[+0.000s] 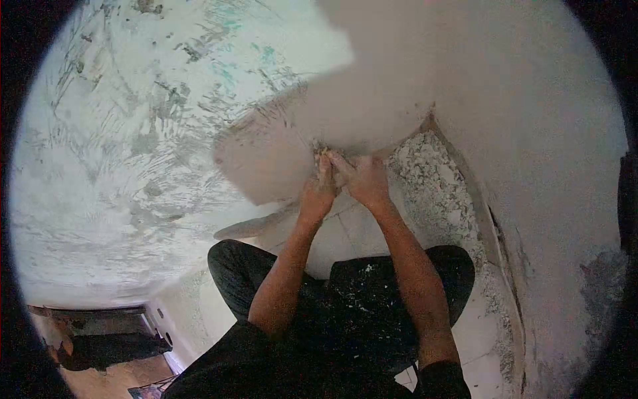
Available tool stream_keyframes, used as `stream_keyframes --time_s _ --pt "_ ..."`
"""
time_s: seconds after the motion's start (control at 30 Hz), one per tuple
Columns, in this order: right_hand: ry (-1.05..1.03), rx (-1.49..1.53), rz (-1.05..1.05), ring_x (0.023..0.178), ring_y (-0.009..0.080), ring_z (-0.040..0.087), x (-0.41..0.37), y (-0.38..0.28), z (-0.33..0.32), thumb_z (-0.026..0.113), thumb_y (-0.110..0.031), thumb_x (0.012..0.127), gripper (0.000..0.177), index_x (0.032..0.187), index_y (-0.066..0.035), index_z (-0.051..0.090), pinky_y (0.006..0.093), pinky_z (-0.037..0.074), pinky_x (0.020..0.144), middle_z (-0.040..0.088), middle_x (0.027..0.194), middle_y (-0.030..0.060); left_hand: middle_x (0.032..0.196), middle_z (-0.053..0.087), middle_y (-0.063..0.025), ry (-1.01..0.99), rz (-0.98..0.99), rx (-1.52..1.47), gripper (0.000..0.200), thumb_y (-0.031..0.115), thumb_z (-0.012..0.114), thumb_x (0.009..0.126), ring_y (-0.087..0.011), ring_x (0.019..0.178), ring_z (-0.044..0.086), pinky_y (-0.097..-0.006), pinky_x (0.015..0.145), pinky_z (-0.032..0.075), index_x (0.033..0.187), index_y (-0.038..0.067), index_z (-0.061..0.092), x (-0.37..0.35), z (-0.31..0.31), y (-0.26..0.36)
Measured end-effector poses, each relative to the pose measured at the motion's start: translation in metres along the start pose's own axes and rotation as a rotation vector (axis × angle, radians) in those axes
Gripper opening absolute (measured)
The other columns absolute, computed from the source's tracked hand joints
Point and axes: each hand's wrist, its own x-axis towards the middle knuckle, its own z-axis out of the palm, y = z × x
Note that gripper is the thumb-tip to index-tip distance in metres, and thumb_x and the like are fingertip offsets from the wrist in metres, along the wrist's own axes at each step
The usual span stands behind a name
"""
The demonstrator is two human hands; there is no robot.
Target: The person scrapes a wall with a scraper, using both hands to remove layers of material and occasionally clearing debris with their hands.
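My left hand (pixel 319 191) and my right hand (pixel 367 179) are close together in front of me, low against the wall (pixel 266 159). The fingers of both are closed and pressed toward one point. Something small and dusty (pixel 321 150) shows at the fingertips; its kind cannot be made out. Around it the wall has a smooth pinkish-grey patch. To the left the surface is whitish and scraped, with dark streaks and greenish marks. Pale dust covers the fingers.
Broken plaster rubble (pixel 435 183) lies along the floor to the right, beside the right-hand wall (pixel 551 166). Pale floor tiles (pixel 339 229) show between my bent knees. A dark opening or recess with dark cloth-like material (pixel 113 349) appears at the lower left.
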Motion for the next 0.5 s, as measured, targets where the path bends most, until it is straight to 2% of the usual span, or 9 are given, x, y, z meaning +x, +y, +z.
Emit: stream_keyframes --time_s 0.07,0.1,0.17,0.27,0.3,0.37,0.4,0.47,0.5 --pt "-0.199 0.287 0.376 0.046 0.0235 0.052 0.022 -0.014 -0.015 0.052 -0.033 0.085 0.023 0.104 -0.022 0.06 0.0342 0.041 0.043 0.052 0.054 0.0088 0.084 0.057 -0.0263 0.137 -0.065 -0.179 0.067 0.055 0.026 0.088 -0.0372 0.077 0.055 -0.0448 0.069 0.041 0.109 -0.003 0.051 -0.006 -0.024 0.03" --pt "-0.201 0.301 0.361 0.046 0.0235 0.052 0.025 -0.02 -0.022 0.052 -0.033 0.085 0.023 0.104 -0.022 0.06 0.0342 0.041 0.043 0.052 0.054 0.0088 0.084 0.057 -0.0263 0.155 -0.068 -0.171 0.067 0.055 0.026 0.088 -0.0372 0.077 0.055 -0.0448 0.069 0.041 0.109 -0.003 0.051 -0.006 -0.029 0.03" --pt "-0.048 0.055 -0.038 0.044 0.0223 0.051 0.024 -0.031 -0.036 0.052 -0.033 0.085 0.025 0.101 -0.018 0.062 0.0342 0.041 0.043 0.053 0.053 0.0086 0.077 0.058 -0.0248 0.257 0.09 -0.164 0.066 0.054 0.027 0.088 -0.0345 0.073 0.056 -0.0417 0.064 0.042 0.107 -0.005 0.051 -0.008 -0.04 0.031" --pt "0.128 0.455 0.15 0.043 0.0224 0.05 0.018 -0.044 -0.04 0.053 -0.029 0.084 0.023 0.102 -0.017 0.061 0.0344 0.04 0.043 0.052 0.053 0.0086 0.072 0.058 -0.0212 0.116 -0.122 -0.211 0.064 0.052 0.03 0.088 -0.031 0.066 0.057 -0.0396 0.061 0.044 0.106 -0.006 0.052 -0.027 -0.054 0.057" --pt "0.122 0.462 0.147 0.043 0.0224 0.05 0.009 -0.043 -0.038 0.053 -0.029 0.084 0.023 0.102 -0.017 0.061 0.0344 0.04 0.043 0.052 0.053 0.0086 0.072 0.058 -0.0212 0.122 -0.129 -0.209 0.064 0.052 0.03 0.088 -0.031 0.066 0.057 -0.0396 0.061 0.044 0.106 -0.006 0.052 -0.026 -0.044 0.035" --pt "-0.037 0.139 0.043 0.047 0.0236 0.054 -0.008 -0.03 -0.03 0.053 -0.023 0.084 0.023 0.105 -0.017 0.06 0.0351 0.042 0.044 0.055 0.058 0.009 0.071 0.058 -0.0189 0.14 0.4 0.533 0.061 0.049 0.033 0.089 -0.026 0.061 0.057 -0.0388 0.058 0.044 0.103 -0.006 0.053 -0.013 -0.012 -0.023" --pt "-0.039 0.141 0.044 0.047 0.0236 0.054 -0.016 -0.023 -0.024 0.053 -0.023 0.084 0.023 0.105 -0.017 0.06 0.0351 0.042 0.044 0.055 0.058 0.009 0.071 0.058 -0.0189 0.138 0.398 0.534 0.061 0.049 0.033 0.089 -0.026 0.061 0.057 -0.0388 0.058 0.044 0.103 -0.006 0.053 -0.017 -0.008 -0.016" --pt "-0.077 0.114 0.056 0.049 0.0239 0.056 -0.034 -0.007 -0.011 0.054 -0.018 0.081 0.029 0.11 -0.02 0.057 0.0343 0.044 0.044 0.059 0.065 0.0083 0.066 0.057 -0.0182 0.103 0.065 -0.234 0.055 0.044 0.037 0.089 -0.0242 0.057 0.057 -0.038 0.054 0.044 0.098 -0.007 0.055 -0.027 0.003 0.002" --pt "-0.082 0.109 0.06 0.049 0.0239 0.056 -0.037 0.001 -0.002 0.054 -0.018 0.081 0.029 0.11 -0.02 0.057 0.0343 0.044 0.044 0.059 0.065 0.0083 0.066 0.057 -0.0182 0.097 0.063 -0.239 0.055 0.044 0.037 0.089 -0.0242 0.057 0.057 -0.038 0.054 0.044 0.098 -0.007 0.055 -0.025 0.01 -0.005"
